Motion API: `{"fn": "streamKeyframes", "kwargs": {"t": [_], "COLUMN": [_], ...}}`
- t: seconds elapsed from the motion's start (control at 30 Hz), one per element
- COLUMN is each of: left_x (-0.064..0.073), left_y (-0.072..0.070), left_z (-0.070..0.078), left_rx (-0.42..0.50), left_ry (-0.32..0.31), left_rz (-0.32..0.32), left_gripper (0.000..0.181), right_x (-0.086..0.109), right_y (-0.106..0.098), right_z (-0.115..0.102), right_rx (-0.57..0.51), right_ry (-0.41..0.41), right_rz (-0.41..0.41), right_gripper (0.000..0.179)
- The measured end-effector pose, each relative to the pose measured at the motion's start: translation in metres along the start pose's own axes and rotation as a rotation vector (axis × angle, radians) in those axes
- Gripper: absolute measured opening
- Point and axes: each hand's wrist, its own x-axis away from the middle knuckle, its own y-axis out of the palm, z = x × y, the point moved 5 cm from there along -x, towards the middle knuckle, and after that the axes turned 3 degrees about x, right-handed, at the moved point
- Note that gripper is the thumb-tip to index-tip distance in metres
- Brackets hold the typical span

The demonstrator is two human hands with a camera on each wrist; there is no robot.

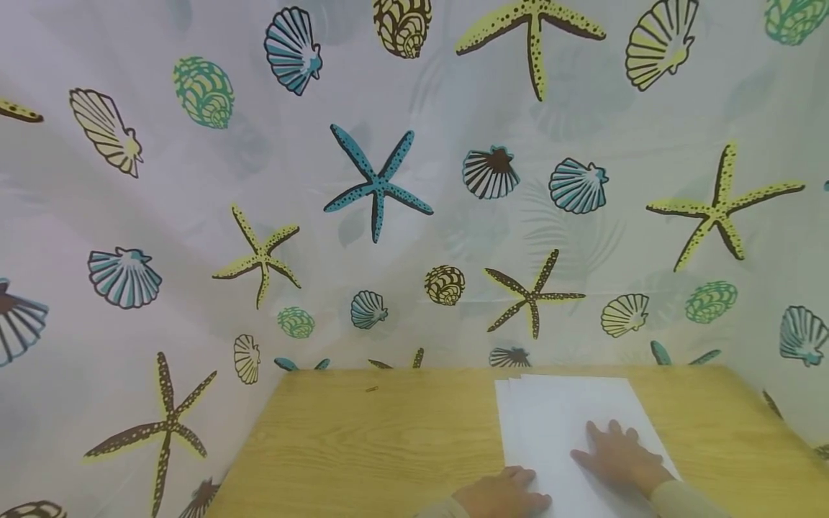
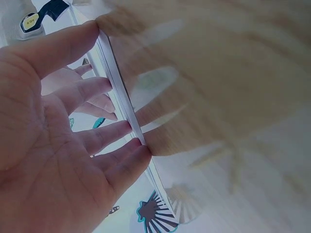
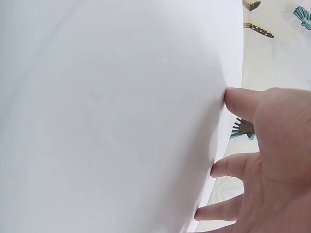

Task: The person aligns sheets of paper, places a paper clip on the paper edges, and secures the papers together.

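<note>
White sheets of paper [image 1: 563, 403] lie in a loosely stacked pile on the right half of the wooden table, their left edges slightly offset. Along the pile's left edge, near the front, is my left hand [image 1: 501, 493]. Its fingertips [image 2: 138, 145] and thumb touch the stack's thin edge in the left wrist view. My right hand [image 1: 618, 455] rests on top of the paper, fingers spread and fairly straight. Seen from the right wrist, those fingertips [image 3: 234, 97] press on the white sheet [image 3: 116, 116].
A small orange paper clip [image 1: 372, 389] lies near the back of the wooden table [image 1: 363, 446], left of the paper. Pale curtains [image 1: 414, 216] printed with starfish and shells rise behind the table and on both sides.
</note>
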Motion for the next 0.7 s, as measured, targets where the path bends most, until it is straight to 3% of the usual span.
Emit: {"fn": "streamKeyframes", "kwargs": {"t": [0.7], "left_x": [0.016], "left_y": [0.002], "left_z": [-0.008], "left_rx": [-0.014], "left_ry": [0.027], "left_rz": [0.014], "left_gripper": [0.053], "right_x": [0.000], "right_y": [0.004], "right_z": [-0.014], "right_rx": [0.059], "right_ry": [-0.032], "right_rz": [0.036], "right_gripper": [0.097]}}
